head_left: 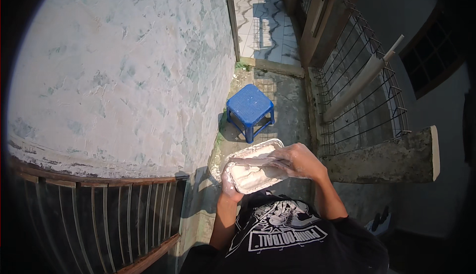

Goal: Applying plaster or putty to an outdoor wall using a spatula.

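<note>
My left hand (229, 187) grips the left end of a shallow, rounded rectangular container (270, 143), its fingers partly hidden behind the rim. White paste (251, 175) coats the inside and is smeared over the edges. Closed around a flat, paste-smeared strip (253, 161), my right hand (303, 162) is at the container's right side. The strip lies across the opening, and I cannot make out its exact kind. Both hands have white smears. The container is in front of my chest, tilted a little.
A blue plastic stool (250, 101) stands on the concrete floor ahead. To the left rises a patchy white-plastered wall (129, 76), with a barred wooden-framed opening (109, 219) below. On the right are a wire grid (357, 90), a pale pipe (354, 88) and a low concrete ledge (382, 160).
</note>
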The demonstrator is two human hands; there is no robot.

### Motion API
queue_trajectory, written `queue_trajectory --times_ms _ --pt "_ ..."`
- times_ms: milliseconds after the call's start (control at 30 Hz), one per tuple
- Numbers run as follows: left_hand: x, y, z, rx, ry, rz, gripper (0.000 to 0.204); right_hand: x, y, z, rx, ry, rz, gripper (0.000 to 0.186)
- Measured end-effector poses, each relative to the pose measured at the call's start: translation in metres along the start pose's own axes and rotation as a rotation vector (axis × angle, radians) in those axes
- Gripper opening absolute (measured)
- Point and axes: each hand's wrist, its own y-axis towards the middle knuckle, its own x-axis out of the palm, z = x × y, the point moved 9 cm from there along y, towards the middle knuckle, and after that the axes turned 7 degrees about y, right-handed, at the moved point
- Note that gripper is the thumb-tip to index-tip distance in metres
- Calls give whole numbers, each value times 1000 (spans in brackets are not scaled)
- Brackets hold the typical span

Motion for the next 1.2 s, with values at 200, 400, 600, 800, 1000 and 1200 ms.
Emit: queue_trajectory --times_ms 200,400,600,800,1000,1200 --pt "34 79 56 38 -67 -42 52 -70 75 43 104 193 191 28" --pt "40 145 101 54 10 58 52 -104 132 86 69 185 269 34" --pt "67 199 120 113 0 48 52 -139 182 133 64 401 232 34" --pt "79 262 138 234 -47 186 51 -167 251 196 -226 672 189 35" --pt "68 338 148 400 -111 260 51 -162 325 272 20 927 -98 55" --pt "19 413 135 451 -210 288 57 -117 370 361 161 1085 -244 63"
